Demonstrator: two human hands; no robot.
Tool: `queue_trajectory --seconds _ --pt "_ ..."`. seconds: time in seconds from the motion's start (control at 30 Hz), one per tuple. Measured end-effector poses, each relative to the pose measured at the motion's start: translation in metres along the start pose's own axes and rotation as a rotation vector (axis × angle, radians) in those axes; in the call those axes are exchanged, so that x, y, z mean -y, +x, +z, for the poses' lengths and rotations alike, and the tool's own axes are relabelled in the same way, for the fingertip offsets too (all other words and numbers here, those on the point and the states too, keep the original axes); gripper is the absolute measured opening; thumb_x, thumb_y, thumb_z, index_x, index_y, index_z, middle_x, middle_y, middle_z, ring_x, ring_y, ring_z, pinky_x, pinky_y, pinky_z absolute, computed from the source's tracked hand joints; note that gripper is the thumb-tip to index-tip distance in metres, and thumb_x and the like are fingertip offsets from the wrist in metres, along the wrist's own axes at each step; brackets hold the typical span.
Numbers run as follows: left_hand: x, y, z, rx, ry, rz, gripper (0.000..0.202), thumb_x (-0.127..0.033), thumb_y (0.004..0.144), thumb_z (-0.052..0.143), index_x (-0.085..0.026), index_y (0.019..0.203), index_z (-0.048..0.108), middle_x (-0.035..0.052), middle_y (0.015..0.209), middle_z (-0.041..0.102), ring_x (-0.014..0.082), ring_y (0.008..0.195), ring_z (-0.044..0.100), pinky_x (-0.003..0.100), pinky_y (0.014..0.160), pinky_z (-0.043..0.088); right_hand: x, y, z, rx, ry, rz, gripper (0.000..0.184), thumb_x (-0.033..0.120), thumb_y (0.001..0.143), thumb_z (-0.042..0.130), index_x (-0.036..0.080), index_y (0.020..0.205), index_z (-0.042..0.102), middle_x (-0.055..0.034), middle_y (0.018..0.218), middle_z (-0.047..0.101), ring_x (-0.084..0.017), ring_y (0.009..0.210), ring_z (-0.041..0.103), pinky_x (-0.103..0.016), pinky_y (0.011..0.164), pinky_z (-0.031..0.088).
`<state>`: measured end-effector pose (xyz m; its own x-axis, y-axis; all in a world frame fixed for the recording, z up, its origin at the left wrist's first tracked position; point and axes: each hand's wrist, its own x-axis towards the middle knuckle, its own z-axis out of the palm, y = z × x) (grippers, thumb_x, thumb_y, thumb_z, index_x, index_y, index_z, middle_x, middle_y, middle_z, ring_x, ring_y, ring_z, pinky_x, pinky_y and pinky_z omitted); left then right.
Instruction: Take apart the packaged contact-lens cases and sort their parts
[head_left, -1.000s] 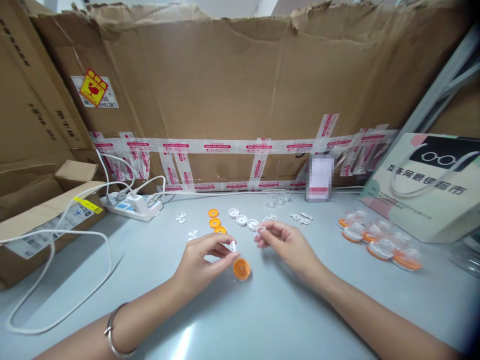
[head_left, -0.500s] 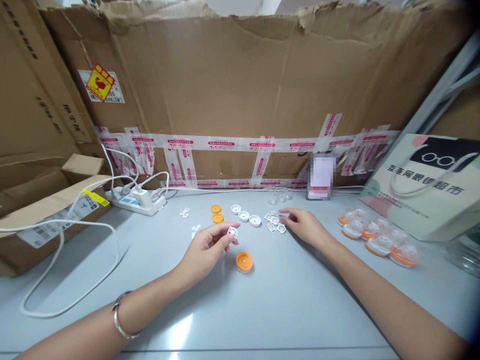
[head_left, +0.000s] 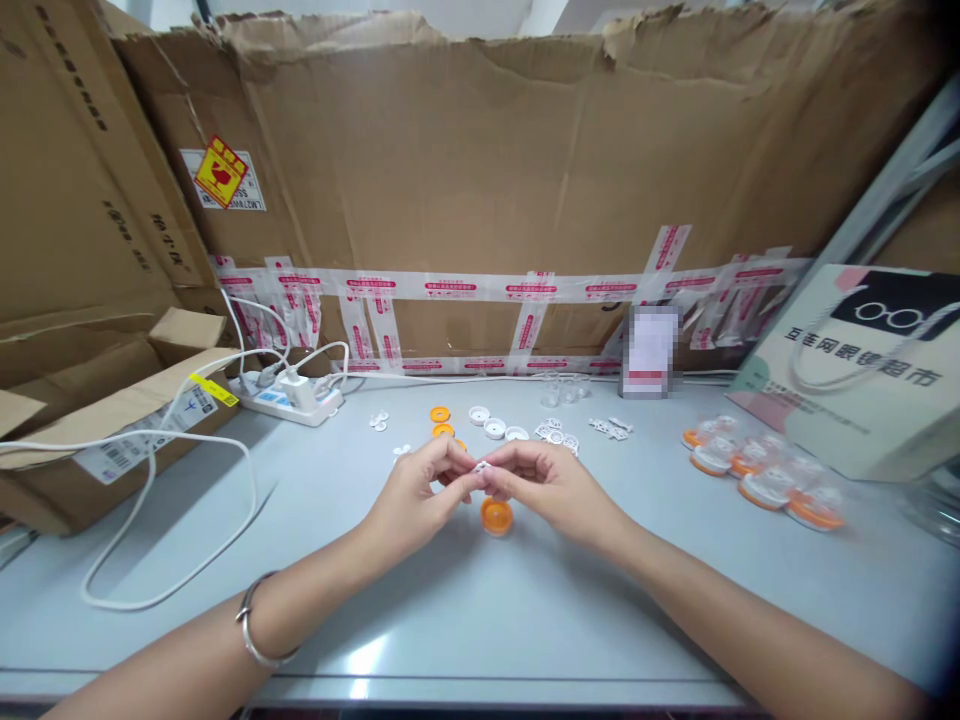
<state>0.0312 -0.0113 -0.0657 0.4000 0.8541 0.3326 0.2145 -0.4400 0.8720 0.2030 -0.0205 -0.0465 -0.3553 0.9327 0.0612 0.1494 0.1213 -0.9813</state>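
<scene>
Above the middle of the table, my left hand (head_left: 427,488) and my right hand (head_left: 551,487) meet fingertip to fingertip. Both pinch a small white plastic piece (head_left: 482,467), mostly covered by the fingers. Just below them on the table sits a round orange cap (head_left: 496,517), open side up. Behind the hands lie white round caps (head_left: 493,429), more orange caps (head_left: 440,414) partly hidden by my left fingers, and a cluster of white openwork discs (head_left: 555,437). Small white lobed pieces (head_left: 379,421) rest to the left.
Clear plastic cups (head_left: 564,388) stand at the back near a phone (head_left: 649,352). Several orange-and-clear assemblies (head_left: 765,484) sit at right before a paper bag (head_left: 862,370). More white pieces (head_left: 611,428) lie right of centre. A power strip (head_left: 292,400), white cable (head_left: 172,603) and open carton (head_left: 112,440) occupy the left.
My right hand has moved left from beside the openwork discs to meet my left hand at the white piece. The view has shifted slightly.
</scene>
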Motion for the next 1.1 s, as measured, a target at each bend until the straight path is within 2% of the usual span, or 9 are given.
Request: queue_trajectory --seconds 0.1,0.17,0.27,0.33,0.5,0.63,0.8,0.93,1.1 --pt "0.001 -0.001 -0.002 -0.007 0.182 0.102 0.013 -0.027 0.084 0.052 -0.016 0.081 0.057 0.0009 0.072 0.066 0.0106 0.063 0.061 0.022 0.058 0.049 -0.002 0.000 0.003 -0.055 0.011 0.014 0.022 0.039 0.073 0.062 0.016 0.073 0.060 -0.0014 0.071 0.065 -0.012 0.068 0.062 -0.028 0.068 0.051" --pt "0.004 -0.001 -0.002 -0.048 0.380 0.242 0.012 -0.026 0.084 0.052 -0.018 0.085 0.060 0.0008 0.074 0.065 0.0108 0.063 0.060 0.024 0.060 0.049 -0.006 0.000 0.004 -0.093 0.034 0.016 0.023 0.039 0.072 0.062 0.016 0.072 0.058 -0.0008 0.068 0.064 -0.012 0.066 0.062 -0.028 0.068 0.051" --pt "0.010 -0.002 0.000 -0.110 0.627 0.489 0.013 -0.025 0.083 0.053 -0.018 0.091 0.060 0.0038 0.081 0.066 0.0137 0.072 0.061 0.027 0.066 0.050 -0.013 -0.001 0.005 -0.108 0.073 0.012 0.025 0.040 0.071 0.063 0.016 0.073 0.058 -0.0010 0.070 0.065 -0.013 0.068 0.063 -0.030 0.071 0.052" --pt "0.012 -0.003 0.002 -0.112 0.728 0.584 0.015 -0.025 0.084 0.052 -0.016 0.093 0.059 0.0058 0.085 0.066 0.0153 0.077 0.062 0.028 0.068 0.051 -0.017 -0.001 0.005 -0.106 0.090 0.001 0.026 0.041 0.070 0.064 0.016 0.073 0.059 -0.0015 0.072 0.065 -0.014 0.070 0.063 -0.031 0.072 0.051" --pt "0.012 -0.005 0.005 -0.120 0.866 0.647 0.016 -0.017 0.087 0.046 -0.013 0.098 0.057 0.0076 0.086 0.066 0.0160 0.078 0.063 0.029 0.065 0.053 -0.019 -0.003 0.004 -0.096 0.205 0.012 0.026 0.040 0.067 0.067 0.016 0.075 0.062 -0.0021 0.074 0.067 -0.015 0.076 0.064 -0.032 0.079 0.050" --pt "0.009 -0.004 0.005 -0.178 0.828 0.748 0.020 -0.012 0.085 0.048 -0.011 0.104 0.054 0.0085 0.090 0.066 0.0155 0.080 0.063 0.028 0.067 0.054 -0.014 -0.005 0.005 -0.131 0.241 0.023 0.025 0.040 0.069 0.066 0.016 0.074 0.064 -0.0019 0.070 0.067 -0.015 0.072 0.064 -0.032 0.077 0.051" --pt "0.008 -0.002 0.006 -0.209 0.748 0.789 0.025 -0.010 0.083 0.051 -0.012 0.107 0.053 0.0075 0.092 0.067 0.0139 0.083 0.063 0.026 0.071 0.054 -0.013 -0.008 0.007 -0.167 0.206 -0.059 0.024 0.038 0.074 0.062 0.018 0.086 0.068 -0.0033 0.080 0.069 -0.016 0.078 0.065 -0.032 0.079 0.051" --pt "0.013 -0.001 0.007 -0.211 0.716 0.780 0.024 -0.009 0.082 0.053 -0.012 0.106 0.053 0.0075 0.094 0.066 0.0134 0.084 0.062 0.026 0.072 0.054 -0.016 -0.008 0.004 -0.148 0.109 -0.101 0.023 0.034 0.078 0.057 0.019 0.091 0.069 -0.0035 0.086 0.070 -0.017 0.083 0.065 -0.032 0.080 0.051" --pt "0.013 0.001 0.006 -0.186 0.754 0.740 0.026 -0.008 0.082 0.051 -0.014 0.107 0.054 0.0071 0.096 0.064 0.0126 0.079 0.059 0.026 0.067 0.051 -0.019 -0.006 0.000 -0.140 0.080 -0.094 0.022 0.032 0.077 0.058 0.019 0.091 0.070 -0.0034 0.084 0.071 -0.018 0.081 0.066 -0.033 0.079 0.052"
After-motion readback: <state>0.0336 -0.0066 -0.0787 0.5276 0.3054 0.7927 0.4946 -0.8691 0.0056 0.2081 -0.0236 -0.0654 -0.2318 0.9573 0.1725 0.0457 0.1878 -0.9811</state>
